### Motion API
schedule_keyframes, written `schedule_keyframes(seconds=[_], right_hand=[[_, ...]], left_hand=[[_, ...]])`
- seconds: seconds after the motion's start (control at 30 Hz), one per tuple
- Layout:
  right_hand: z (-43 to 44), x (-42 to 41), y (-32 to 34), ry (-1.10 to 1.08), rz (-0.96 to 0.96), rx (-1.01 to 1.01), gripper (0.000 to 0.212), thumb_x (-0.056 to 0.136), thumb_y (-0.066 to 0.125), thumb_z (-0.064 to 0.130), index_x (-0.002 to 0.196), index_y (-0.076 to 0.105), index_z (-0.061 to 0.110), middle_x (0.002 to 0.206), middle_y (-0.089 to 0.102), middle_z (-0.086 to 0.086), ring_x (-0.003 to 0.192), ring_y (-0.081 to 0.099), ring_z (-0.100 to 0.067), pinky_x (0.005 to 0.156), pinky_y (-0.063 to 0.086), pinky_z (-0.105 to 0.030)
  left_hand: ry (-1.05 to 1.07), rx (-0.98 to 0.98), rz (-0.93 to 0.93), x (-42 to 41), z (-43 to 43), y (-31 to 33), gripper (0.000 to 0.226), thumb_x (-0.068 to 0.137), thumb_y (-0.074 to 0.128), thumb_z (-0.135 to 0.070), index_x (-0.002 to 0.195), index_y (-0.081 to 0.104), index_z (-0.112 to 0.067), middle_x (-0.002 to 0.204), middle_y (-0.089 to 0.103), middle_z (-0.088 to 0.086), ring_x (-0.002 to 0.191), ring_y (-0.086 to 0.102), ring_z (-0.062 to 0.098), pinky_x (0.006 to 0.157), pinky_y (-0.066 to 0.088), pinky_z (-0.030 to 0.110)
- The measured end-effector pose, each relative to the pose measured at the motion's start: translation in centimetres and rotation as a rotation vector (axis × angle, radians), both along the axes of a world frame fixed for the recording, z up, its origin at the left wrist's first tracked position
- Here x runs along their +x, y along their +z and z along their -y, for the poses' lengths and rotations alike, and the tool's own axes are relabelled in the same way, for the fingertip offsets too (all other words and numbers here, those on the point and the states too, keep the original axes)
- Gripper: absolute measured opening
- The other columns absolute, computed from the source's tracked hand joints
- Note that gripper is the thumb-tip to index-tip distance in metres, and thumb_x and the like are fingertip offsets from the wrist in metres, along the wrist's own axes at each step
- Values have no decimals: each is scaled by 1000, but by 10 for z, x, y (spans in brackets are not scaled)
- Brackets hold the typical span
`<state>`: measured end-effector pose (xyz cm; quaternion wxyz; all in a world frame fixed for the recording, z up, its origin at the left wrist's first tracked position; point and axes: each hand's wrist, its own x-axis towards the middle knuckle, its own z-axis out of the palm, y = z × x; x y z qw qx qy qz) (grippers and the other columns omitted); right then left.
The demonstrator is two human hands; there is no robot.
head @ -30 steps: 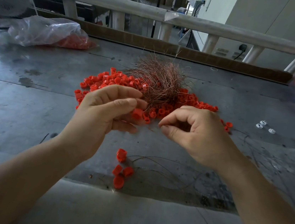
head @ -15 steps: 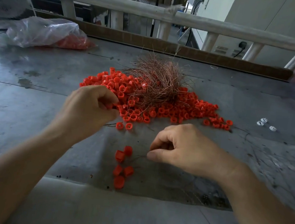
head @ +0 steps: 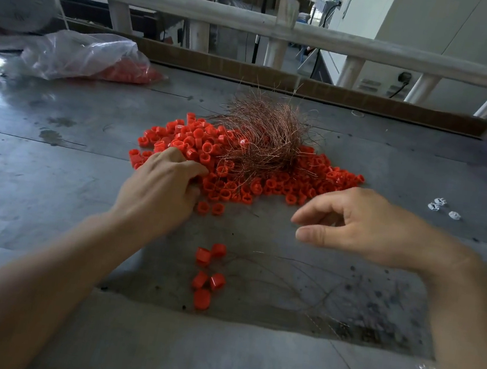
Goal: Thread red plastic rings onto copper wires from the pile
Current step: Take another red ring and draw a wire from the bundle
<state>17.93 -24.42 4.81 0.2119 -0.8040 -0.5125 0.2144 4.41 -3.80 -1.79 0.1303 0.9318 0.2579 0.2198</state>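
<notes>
The left grip (head: 162,186) shows a knuckled back with raised tendons, the right grip (head: 362,226) a short, plainly trimmed thumbnail (head: 303,233) at its near tip, and behind each runs a bare forearm (head: 51,262), uncovered to the frame's edge.

Small factory workshop: scuffed grey metal table (head: 52,179), bulk heap of red plastic rings (head: 268,172), tangled copper wires (head: 265,132), clear plastic bag of parts (head: 83,54) far left, white railing (head: 345,43), stacked cartons beyond.

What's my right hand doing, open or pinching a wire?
Open. The right hand has thumb and forefinger apart, fingers loosely curved, nothing visible between them, though a very fine wire would be hard to see.
</notes>
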Motion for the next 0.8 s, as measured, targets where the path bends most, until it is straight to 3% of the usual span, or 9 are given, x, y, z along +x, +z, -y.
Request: schedule_keyframes(seconds=[0.13, 0.27, 0.37, 0.47, 0.5, 0.63, 0.8], right_hand=[[3, 5, 0, -72, -3, 89, 32, 58, 60, 57, 80, 67, 34, 79, 68, 18, 76, 59, 10, 69, 45, -5], [-3, 6, -7, -131, 119, 120, 8, 72, 67, 42, 71, 66, 34, 67, 64, 18, 69, 56, 11, 62, 42, -6], [-8, 7, -15, -210, 246, 162, 14, 77, 67, 39, 65, 61, 35, 60, 57, 19, 63, 54, 7, 53, 37, -7], [-17, 8, -27, -323, 337, 267, 8, 76, 71, 34, 77, 67, 27, 67, 57, 17, 66, 55, -2, 60, 40, -17], [-21, 8, -31, -355, 351, 317, 13, 75, 72, 32, 83, 68, 23, 67, 57, 15, 66, 54, -5, 63, 41, -19], [-33, 9, -44, -381, 400, 442, 30, 75, 73, 27, 101, 66, 14, 77, 63, 4, 68, 51, -11, 70, 46, -29], [-40, 8, -49, -370, 444, 541, 10, 81, 68, 19, 87, 72, 12, 82, 68, -4, 76, 60, -19, 72, 47, -34]], left_hand=[[-7, 17, -1, 0, 1, 3, 21, 78, 70, -19, 98, 66, -13, 91, 48, 0, 95, 51, 27, 73, 38, 32], [-1, 15, 4, 1, 3, 5, 16, 79, 66, -16, 95, 63, -14, 89, 56, 1, 84, 52, 22, 67, 40, 31], [40, -24, 149, -2, 8, 12, 12, 79, 65, -12, 91, 66, -16, 79, 63, -1, 71, 56, 19, 63, 45, 28], [-20, -144, 313, -8, 18, 21, 15, 78, 65, -6, 88, 69, -18, 75, 60, -15, 69, 56, 2, 64, 39, 3], [-59, -172, 336, -9, 21, 23, 18, 78, 66, -5, 89, 70, -18, 78, 57, -19, 71, 55, -2, 65, 37, 1], [-167, -173, 339, -10, 34, 23, 19, 78, 66, -4, 91, 70, -18, 84, 53, -21, 76, 53, -2, 68, 38, 4], [-235, -118, 307, -11, 39, 22, 19, 77, 68, -1, 91, 70, -14, 83, 52, -22, 78, 54, -1, 71, 40, 11]])
